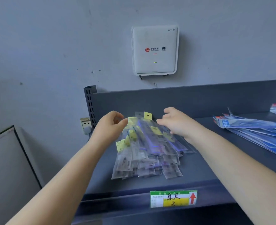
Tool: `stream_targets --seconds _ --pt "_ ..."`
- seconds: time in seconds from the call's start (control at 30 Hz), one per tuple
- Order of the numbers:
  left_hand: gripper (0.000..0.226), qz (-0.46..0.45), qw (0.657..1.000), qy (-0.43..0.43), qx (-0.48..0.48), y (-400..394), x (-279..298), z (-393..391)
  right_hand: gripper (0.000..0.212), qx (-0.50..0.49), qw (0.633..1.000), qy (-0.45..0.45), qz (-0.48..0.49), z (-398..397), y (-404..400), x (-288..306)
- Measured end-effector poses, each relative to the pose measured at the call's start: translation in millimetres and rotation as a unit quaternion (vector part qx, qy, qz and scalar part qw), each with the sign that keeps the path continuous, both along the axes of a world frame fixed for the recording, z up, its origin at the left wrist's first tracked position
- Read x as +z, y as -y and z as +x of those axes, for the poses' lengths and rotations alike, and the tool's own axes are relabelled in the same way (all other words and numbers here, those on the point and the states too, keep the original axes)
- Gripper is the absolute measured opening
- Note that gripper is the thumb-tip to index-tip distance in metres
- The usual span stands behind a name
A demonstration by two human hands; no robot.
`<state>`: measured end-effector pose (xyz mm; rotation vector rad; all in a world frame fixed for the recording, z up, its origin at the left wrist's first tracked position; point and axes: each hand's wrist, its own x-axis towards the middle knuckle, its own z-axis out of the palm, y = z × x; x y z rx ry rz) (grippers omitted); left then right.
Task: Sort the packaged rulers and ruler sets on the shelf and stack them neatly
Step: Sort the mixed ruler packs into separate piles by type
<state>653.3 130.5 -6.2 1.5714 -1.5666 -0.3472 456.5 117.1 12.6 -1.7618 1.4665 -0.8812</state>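
Head view showed both arms reaching over a dark shelf (215, 176) w/ a fanned pile of clear packaged rulers (148, 151) lying near its left end, top ends up against the shelf's back wall. The left hand (109, 125) pinched the yellow header of one pack at the pile's upper left corner, thumb and forefinger closed on it. The right hand (176, 124) sat at the pile's upper right edge, fingers loosely bent; whether they touched the packs or only hovered couldn't be told, since the frame was blurred there. A second heap, blue ruler sets (254, 130), lay well apart toward the right end of the shelf. A price tag (173, 198) w/ a red arrow hung on the shelf's front lip, and a white router (155, 49) was fixed on the wall above.

The packs looked light, thin and stiff lengthwise, but the plastic sleeves were prob. slick, so the pile would likely slide apart if pushed from one side only. Best grip, I'd say: squeeze the pile from both long edges, or hold by the card headers, then tap the ends square against the back wall.
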Motion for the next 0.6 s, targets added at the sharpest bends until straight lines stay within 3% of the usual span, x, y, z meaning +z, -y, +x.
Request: stream_targets --seconds 0.27,0.43,0.6 --pt "0.026 -0.015 0.983 0.182 -0.01 -12 6 -43 0.039 -0.028 0.991 -0.099 -0.09 -53 -20 -3" --pt "0.03 -0.063 0.947 0.315 0.004 -21 9 -104 0.034 -0.051 0.957 -0.234 -0.161 -102 -38 -2" --pt "0.035 -0.078 0.915 0.396 0.0 -30 7 -190 0.031 -0.084 0.91 -0.35 -0.206 -178 -61 0"
